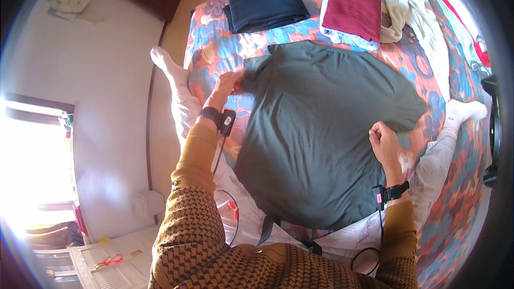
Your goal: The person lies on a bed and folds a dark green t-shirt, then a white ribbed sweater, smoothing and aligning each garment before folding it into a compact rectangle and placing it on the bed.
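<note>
A dark green short-sleeved shirt (317, 128) lies spread out on the floral bedsheet (209, 48) between my outstretched legs, with some wrinkles across its body. At its left sleeve is my left hand (233, 82), fingers bent at the cuff; the fingertips are partly hidden, so whether they pinch the cloth is unclear. My right hand (381, 138) is over the shirt's right side, below the other sleeve, with its fingers curled in; I cannot tell if cloth is between them. Each wrist wears a dark strap with a small cabled device.
Beyond the shirt's collar lie a folded dark navy cloth (267, 4) and a stack of folded cloths with a maroon one (353, 12) on top. Cream clothing (427, 28) lies at the upper right. A white plastic cabinet (116, 265) stands at lower left, near a bright window.
</note>
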### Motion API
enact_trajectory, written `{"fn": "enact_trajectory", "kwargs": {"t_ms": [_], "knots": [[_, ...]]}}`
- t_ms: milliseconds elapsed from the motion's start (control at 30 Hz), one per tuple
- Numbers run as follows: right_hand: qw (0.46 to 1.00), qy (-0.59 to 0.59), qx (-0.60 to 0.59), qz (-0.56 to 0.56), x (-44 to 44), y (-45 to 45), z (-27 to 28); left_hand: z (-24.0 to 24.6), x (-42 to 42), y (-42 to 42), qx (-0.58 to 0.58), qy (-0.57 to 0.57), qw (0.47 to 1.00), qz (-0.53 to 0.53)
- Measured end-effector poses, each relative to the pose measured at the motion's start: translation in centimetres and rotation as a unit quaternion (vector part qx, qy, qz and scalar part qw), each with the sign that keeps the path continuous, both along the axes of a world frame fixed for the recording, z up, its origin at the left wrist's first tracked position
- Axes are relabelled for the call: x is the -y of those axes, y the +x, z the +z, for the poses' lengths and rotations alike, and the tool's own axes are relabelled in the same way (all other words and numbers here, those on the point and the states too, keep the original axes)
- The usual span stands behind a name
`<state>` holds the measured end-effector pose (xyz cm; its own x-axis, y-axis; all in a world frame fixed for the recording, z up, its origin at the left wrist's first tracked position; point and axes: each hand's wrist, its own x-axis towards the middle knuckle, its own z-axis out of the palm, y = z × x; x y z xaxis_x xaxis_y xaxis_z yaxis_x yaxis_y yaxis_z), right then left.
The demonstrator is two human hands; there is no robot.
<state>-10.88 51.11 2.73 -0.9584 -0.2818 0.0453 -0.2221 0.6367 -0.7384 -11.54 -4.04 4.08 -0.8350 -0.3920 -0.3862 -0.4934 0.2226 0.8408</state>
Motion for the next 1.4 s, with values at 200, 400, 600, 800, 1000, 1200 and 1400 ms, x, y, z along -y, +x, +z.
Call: {"fn": "enact_trajectory", "kwargs": {"t_ms": [200, 400, 600, 800, 1000, 1200, 1400], "knots": [[1.000, 0.014, -0.008, 0.005, -0.2, 0.1, -0.1, -0.4, -2.1, 2.1, -0.139, 0.062, 0.987, 0.058], [0.999, 0.026, -0.025, 0.012, -0.2, -0.1, -0.3, -1.9, -2.6, 4.6, -0.177, 0.196, 0.947, 0.185], [1.000, 0.015, -0.016, 0.001, -0.3, 0.0, -0.3, -2.9, -1.1, 3.4, -0.100, -0.072, 0.967, 0.224], [1.000, 0.013, 0.014, -0.011, -0.1, 0.0, -0.5, -1.2, -0.3, -3.0, -0.236, -0.400, 0.885, 0.017], [1.000, 0.019, -0.012, -0.007, -0.2, -0.2, -0.7, -1.1, -1.0, -7.0, -0.132, -0.485, 0.857, -0.116], [1.000, 0.023, -0.002, -0.010, -0.1, -0.2, -0.7, -3.2, 3.6, -7.2, -0.102, -0.439, 0.891, 0.045], [1.000, 0.023, -0.005, -0.009, 0.0, -0.2, -0.3, -3.5, 2.8, -5.2, -0.132, -0.553, 0.811, -0.137]]}}
